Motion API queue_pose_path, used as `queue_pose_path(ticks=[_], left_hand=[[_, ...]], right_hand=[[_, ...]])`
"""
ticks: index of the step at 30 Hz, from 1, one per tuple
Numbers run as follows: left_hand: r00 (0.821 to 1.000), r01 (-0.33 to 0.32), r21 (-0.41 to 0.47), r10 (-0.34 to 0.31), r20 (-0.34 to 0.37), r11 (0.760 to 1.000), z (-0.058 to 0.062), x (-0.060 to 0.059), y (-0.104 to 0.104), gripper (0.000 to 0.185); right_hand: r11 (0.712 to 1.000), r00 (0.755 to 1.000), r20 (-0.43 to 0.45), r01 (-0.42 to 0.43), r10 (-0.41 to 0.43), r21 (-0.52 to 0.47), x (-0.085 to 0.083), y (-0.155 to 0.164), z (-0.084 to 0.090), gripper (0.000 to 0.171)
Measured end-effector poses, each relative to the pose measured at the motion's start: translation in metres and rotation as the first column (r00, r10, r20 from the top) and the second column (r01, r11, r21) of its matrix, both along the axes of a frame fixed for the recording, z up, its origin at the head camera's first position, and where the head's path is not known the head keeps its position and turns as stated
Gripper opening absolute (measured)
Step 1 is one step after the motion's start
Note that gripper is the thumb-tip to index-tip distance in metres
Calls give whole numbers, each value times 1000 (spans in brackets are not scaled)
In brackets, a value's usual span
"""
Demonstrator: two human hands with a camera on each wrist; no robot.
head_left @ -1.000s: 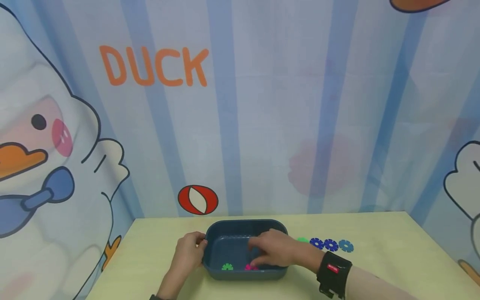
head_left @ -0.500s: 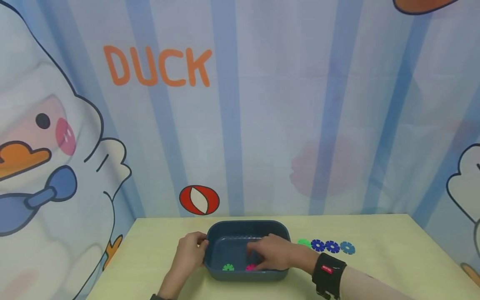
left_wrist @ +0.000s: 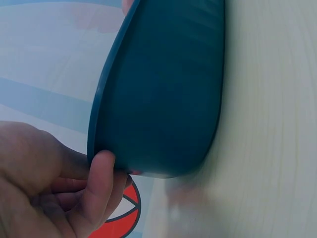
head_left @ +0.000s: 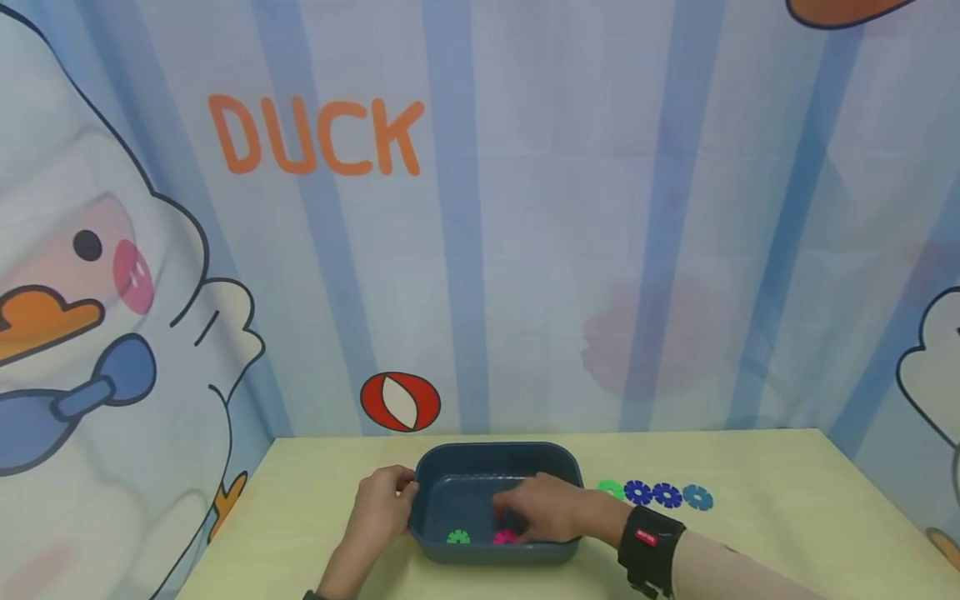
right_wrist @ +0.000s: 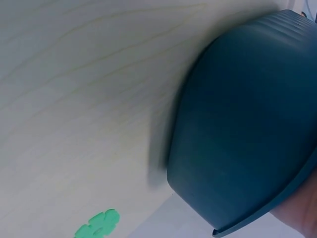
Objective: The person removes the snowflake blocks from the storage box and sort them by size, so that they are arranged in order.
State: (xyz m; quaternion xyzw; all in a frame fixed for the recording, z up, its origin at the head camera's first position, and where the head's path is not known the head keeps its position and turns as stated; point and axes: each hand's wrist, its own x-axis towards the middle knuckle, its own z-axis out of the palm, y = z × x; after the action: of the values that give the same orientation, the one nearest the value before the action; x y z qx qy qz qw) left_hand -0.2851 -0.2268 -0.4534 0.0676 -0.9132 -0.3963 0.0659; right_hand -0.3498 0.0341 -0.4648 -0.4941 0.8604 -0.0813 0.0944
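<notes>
Gripping tub [head_left: 465, 555] by left rim with fingers of left hand [head_left: 381, 508] — probably for steadiness. Reaching inside with fingers of right hand [head_left: 546, 510] to pink disc [head_left: 503, 537] at near side; cannot tell if pinched. Seeing green disc [head_left: 458, 537] to its left, in tub also. Passing over right wall [right_wrist: 242, 124] — standing between inside and row of discs [head_left: 666, 495] on counter [head_left: 765, 483].

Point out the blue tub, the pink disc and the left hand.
Blue tub [head_left: 495, 554]: head view, outside of its near wall.
Pink disc [head_left: 503, 538]: head view, the part showing beside the right hand's [head_left: 546, 507] fingers.
Left hand [head_left: 379, 507]: head view, back of the hand.
</notes>
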Motion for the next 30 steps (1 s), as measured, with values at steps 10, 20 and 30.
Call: queue_pose_path(ticks=[10,20,30], left_hand=[[1000,4,-17,-4,-26,1000,-1,-1,0,21],[1000,0,-13,0,-11,1000,-2,-1,0,21],[1000,-14,3,14,-6,1000,-2,-2,0,21]], right_hand=[[999,1000,4,-14,14,-40,-1,-3,-2,26],[998,996,84,11,-6,-61,0,-1,-1,21],[975,995,99,47,-26,-218,-2,16,19,7]])
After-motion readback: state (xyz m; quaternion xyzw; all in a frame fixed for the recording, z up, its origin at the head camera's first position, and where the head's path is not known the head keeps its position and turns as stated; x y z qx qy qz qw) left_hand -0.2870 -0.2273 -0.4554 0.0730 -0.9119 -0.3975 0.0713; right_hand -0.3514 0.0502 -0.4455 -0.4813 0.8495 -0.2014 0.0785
